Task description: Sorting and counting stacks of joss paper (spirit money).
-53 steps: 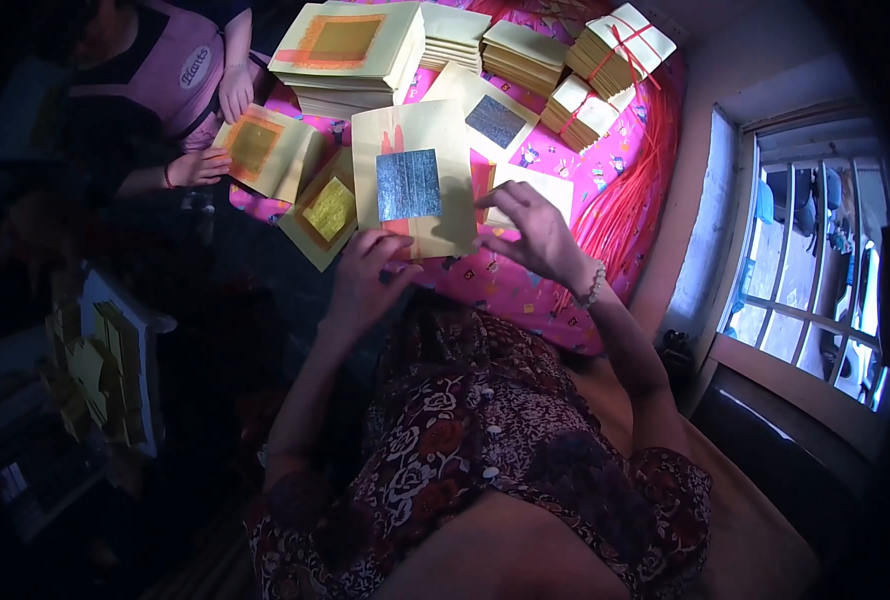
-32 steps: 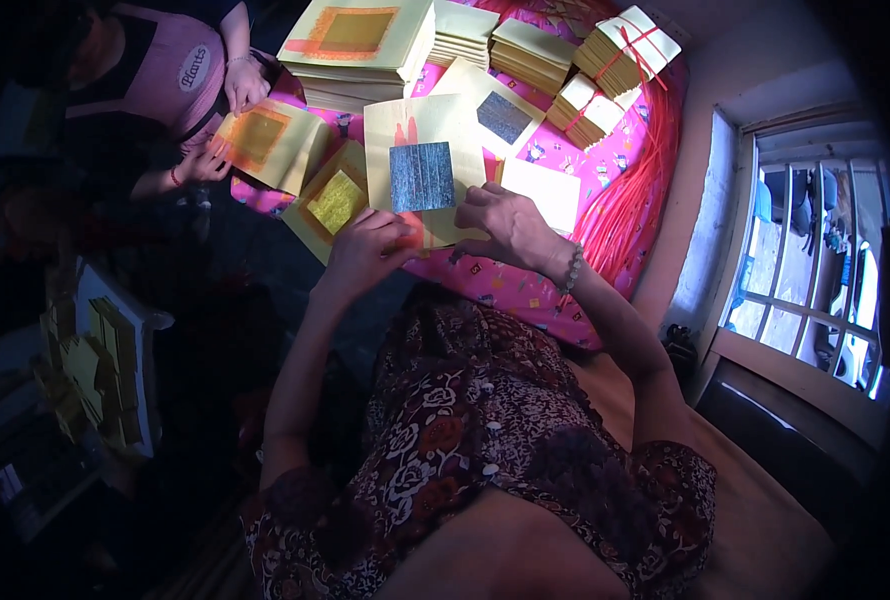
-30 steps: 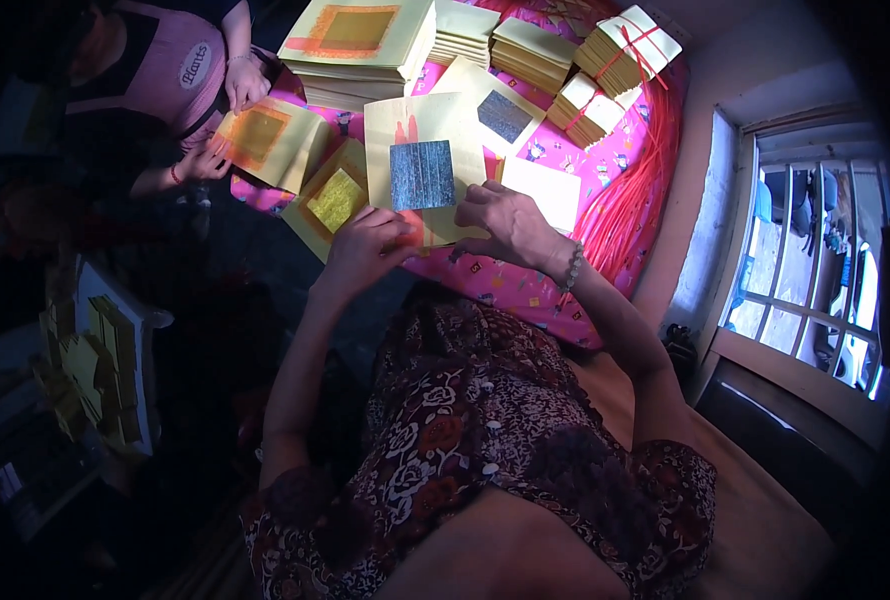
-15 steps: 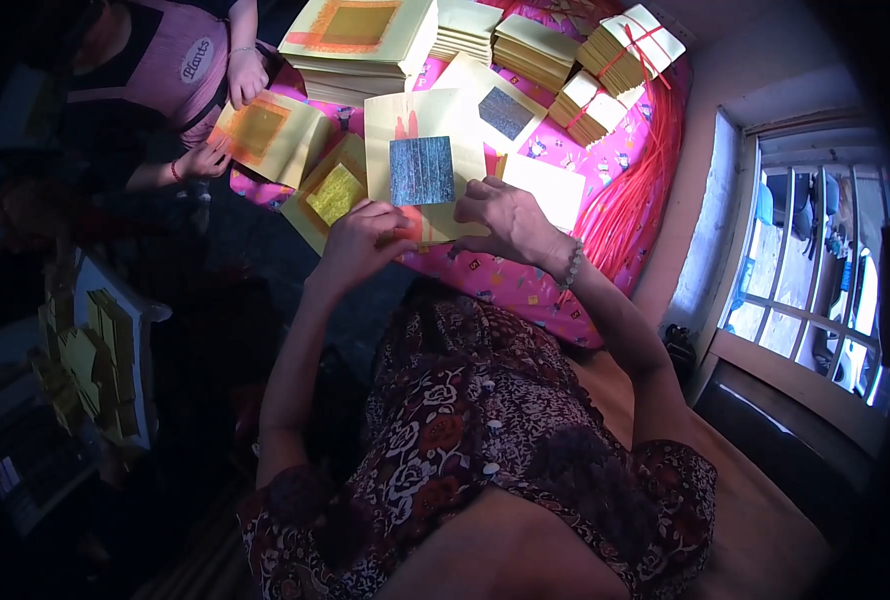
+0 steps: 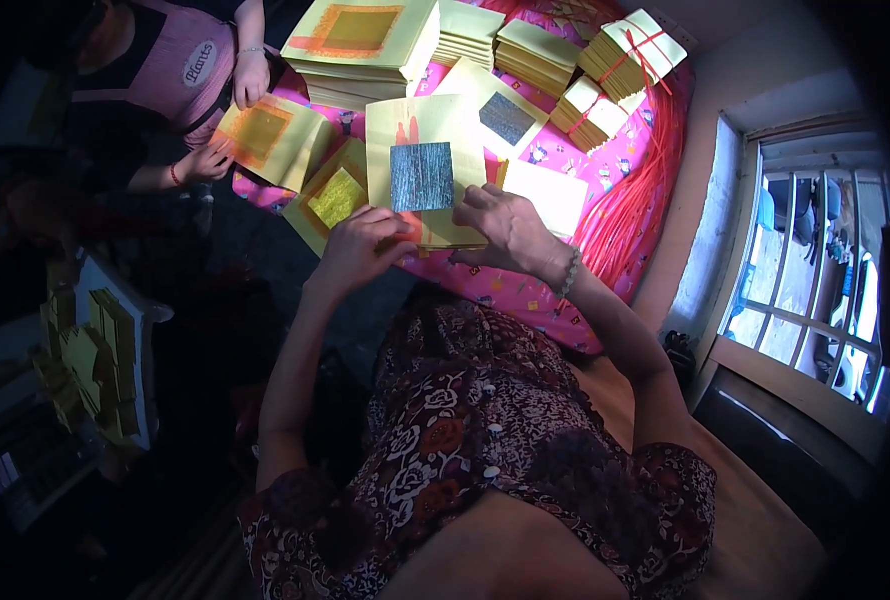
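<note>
A desk under a bright pink patterned cloth fills the upper middle, with a barred window on the right and a dim area on the left. Stacks of pale yellow paper sit along its far edge, some bundles tied with red string, and loose red strings trail down the right side. Another person's hands hold a gold-centred sheet at upper left. Near the front edge lies a yellow sheet with a silver foil square in its middle. The left hand pinches its lower left corner, fingers closed on the paper. The right hand presses on its lower right edge, fingers curled on it.
</note>
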Motion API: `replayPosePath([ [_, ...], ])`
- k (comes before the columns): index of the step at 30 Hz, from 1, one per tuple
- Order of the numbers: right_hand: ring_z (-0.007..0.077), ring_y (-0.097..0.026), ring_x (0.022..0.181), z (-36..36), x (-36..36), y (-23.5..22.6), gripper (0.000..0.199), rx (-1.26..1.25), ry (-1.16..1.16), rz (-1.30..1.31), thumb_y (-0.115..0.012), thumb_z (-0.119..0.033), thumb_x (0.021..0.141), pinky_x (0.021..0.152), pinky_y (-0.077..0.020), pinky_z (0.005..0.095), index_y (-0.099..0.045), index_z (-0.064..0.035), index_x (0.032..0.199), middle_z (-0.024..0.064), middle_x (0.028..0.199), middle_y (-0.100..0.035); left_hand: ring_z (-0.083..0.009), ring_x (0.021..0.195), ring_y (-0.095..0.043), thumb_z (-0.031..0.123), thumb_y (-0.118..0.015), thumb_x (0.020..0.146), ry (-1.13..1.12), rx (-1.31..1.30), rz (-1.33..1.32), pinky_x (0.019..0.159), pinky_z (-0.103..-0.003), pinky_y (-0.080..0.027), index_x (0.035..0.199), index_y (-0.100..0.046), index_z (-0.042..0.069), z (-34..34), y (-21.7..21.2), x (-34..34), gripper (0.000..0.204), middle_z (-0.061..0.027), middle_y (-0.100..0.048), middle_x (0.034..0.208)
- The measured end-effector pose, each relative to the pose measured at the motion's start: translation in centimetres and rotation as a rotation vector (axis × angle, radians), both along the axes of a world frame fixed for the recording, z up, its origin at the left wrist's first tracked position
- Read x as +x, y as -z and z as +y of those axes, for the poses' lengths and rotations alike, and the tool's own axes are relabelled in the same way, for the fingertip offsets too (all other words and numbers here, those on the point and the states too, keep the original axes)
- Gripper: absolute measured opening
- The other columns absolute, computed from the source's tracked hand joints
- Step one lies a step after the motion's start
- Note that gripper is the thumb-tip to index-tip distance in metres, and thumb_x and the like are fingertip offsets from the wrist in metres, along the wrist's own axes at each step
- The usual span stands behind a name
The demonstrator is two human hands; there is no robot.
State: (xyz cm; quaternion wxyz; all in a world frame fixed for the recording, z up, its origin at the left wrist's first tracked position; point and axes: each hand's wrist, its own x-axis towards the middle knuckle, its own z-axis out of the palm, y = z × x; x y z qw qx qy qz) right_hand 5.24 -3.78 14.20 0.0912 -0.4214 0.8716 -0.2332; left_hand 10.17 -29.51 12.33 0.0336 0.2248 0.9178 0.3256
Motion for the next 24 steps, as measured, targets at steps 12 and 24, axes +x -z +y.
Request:
replayPosePath([
  [12, 0.0305, -0.062, 0.081, 0.8, -2.9, -0.3, 0.018, -0.184, -0.032, -0.034, -0.063, -0.018, 0.083, 0.074, -0.0510, 0.0407, -0.058, -0.0039, 0.092, 0.0116, 0.084, -0.059, -0.0300, 0.108, -0.058, 0.012, -0.078, 0.070, -0.067, 0.176, 0.149, 0.092, -0.038, -0.048, 0.115, -0.064, 0.007, -2.9, 2.0, -3.8, 0.048, -0.0117, -0.064, 0.112],
  [24, 0.0289, -0.065, 0.093, 0.9, -6.7, 2.8, 0.036, -0.303, 0.351, -0.215, -0.071, -0.029, 0.086, 0.083, -0.0537, 0.0369, -0.063, 0.0000, 0.106, 0.0143, 0.103, -0.062, -0.0252, 0.070, -0.065, 0.025, -0.074, 0.084, -0.315, 0.321, 0.034, 0.063, -0.036, -0.050, 0.093, -0.070, 0.003, -3.0, 3.5, -8.2, 0.025, -0.0114, -0.070, 0.084],
])
